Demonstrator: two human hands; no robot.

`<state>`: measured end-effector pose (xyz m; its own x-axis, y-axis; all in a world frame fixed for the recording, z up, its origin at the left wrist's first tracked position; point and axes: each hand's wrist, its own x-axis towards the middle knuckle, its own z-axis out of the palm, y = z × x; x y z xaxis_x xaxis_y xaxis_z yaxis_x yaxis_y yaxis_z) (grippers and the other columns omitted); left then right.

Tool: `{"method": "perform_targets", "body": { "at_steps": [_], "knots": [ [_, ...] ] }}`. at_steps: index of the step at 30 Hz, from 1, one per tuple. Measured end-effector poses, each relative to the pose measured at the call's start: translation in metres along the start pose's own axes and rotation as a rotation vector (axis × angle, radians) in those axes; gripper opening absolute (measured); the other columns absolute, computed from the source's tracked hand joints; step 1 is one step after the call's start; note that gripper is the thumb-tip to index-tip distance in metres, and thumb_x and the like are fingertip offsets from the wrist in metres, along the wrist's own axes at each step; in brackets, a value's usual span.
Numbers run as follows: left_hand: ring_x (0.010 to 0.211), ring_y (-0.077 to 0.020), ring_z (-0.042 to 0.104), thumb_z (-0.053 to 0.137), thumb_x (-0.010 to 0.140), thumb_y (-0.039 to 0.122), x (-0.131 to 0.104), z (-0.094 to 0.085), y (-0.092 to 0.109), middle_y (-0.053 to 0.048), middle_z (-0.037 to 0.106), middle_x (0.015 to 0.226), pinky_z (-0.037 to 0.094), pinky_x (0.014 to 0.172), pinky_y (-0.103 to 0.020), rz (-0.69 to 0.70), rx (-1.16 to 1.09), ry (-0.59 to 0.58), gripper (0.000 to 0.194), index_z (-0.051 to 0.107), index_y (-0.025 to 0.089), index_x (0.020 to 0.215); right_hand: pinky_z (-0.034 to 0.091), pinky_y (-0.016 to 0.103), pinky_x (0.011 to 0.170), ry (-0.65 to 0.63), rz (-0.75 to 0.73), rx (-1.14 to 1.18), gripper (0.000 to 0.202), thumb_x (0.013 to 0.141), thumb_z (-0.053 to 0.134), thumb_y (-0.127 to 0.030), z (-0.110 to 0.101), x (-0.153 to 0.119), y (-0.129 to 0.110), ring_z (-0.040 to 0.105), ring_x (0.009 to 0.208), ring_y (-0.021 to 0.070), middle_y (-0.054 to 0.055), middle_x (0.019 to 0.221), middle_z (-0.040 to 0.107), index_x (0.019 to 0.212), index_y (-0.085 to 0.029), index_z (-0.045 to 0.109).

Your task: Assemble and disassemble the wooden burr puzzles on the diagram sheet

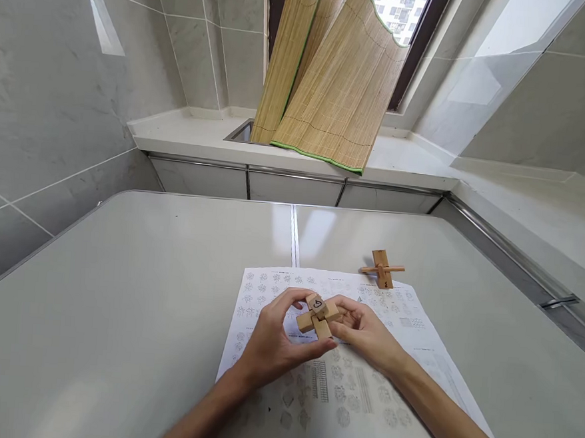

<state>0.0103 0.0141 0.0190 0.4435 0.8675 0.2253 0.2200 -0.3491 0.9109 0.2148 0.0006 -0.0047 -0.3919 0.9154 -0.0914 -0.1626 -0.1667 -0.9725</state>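
Between my two hands is a wooden burr puzzle (317, 314), its pale blocks crossing each other and a dark mark on the block facing up. My left hand (279, 338) grips it from the left, with the thumb at its near end and fingers behind. From the right, my right hand (360, 327) pinches another arm of the same puzzle, its fingers partly hidden. Beneath both hands lies a large printed sheet (441, 383) covered with small diagrams and text.
A second wooden puzzle (382, 269), a slat crossed by a rod, rests at the sheet's far right edge. The sheet lies on a glossy pale table (115, 313). Beyond it, a bamboo mat (339, 82) leans over a sink (241, 130) in the counter by the window.
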Motion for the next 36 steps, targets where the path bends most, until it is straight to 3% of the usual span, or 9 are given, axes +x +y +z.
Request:
{"method": "perform_targets", "body": {
  "at_steps": [4, 9, 12, 25, 36],
  "knots": [
    [0.095, -0.0202, 0.062, 0.086, 0.073, 0.035, -0.001, 0.002, -0.002, -0.002, 0.069, 0.108, 0.050, 0.089, -0.034, 0.022, 0.061, 0.076, 0.046, 0.061, 0.024, 0.110, 0.054, 0.032, 0.084, 0.081, -0.045, -0.068, 0.020, 0.091, 0.072, -0.037, 0.004, 0.000, 0.002, 0.070, 0.084, 0.0182, 0.003, 0.089, 0.074, 0.101, -0.022, 0.063],
    [0.093, -0.0195, 0.063, 0.083, 0.075, 0.034, -0.002, 0.003, -0.003, -0.002, 0.068, 0.105, 0.051, 0.088, -0.033, 0.044, 0.107, 0.098, 0.042, 0.060, 0.024, 0.109, 0.052, 0.032, 0.085, 0.159, -0.135, -0.398, 0.016, 0.092, 0.065, -0.027, 0.006, -0.001, 0.003, 0.068, 0.091, 0.0205, 0.004, 0.102, 0.073, 0.108, -0.023, 0.066],
    [0.091, -0.0198, 0.063, 0.084, 0.074, 0.037, -0.002, 0.003, -0.006, -0.002, 0.068, 0.102, 0.052, 0.087, -0.034, 0.029, 0.139, 0.105, 0.045, 0.058, 0.023, 0.109, 0.052, 0.032, 0.080, 0.199, -0.155, -0.497, 0.015, 0.091, 0.062, -0.025, 0.004, -0.001, 0.004, 0.067, 0.087, 0.0210, 0.004, 0.098, 0.073, 0.106, -0.024, 0.067],
    [0.084, -0.0185, 0.065, 0.082, 0.075, 0.039, 0.001, -0.002, -0.008, 0.000, 0.069, 0.093, 0.054, 0.079, -0.031, 0.028, 0.225, 0.056, 0.043, 0.060, 0.024, 0.108, 0.056, 0.035, 0.076, 0.174, -0.239, -0.526, 0.019, 0.098, 0.058, -0.036, -0.002, -0.001, 0.010, 0.069, 0.078, 0.0215, 0.004, 0.089, 0.074, 0.112, -0.025, 0.065],
    [0.083, -0.0216, 0.066, 0.083, 0.072, 0.041, 0.001, 0.001, -0.021, -0.001, 0.071, 0.091, 0.052, 0.075, -0.034, 0.067, 0.366, 0.058, 0.048, 0.059, 0.024, 0.110, 0.057, 0.038, 0.083, 0.152, -0.253, -0.507, 0.024, 0.098, 0.059, -0.041, -0.003, -0.002, 0.009, 0.071, 0.086, 0.0239, 0.007, 0.099, 0.075, 0.114, -0.025, 0.066]
  ]
}}
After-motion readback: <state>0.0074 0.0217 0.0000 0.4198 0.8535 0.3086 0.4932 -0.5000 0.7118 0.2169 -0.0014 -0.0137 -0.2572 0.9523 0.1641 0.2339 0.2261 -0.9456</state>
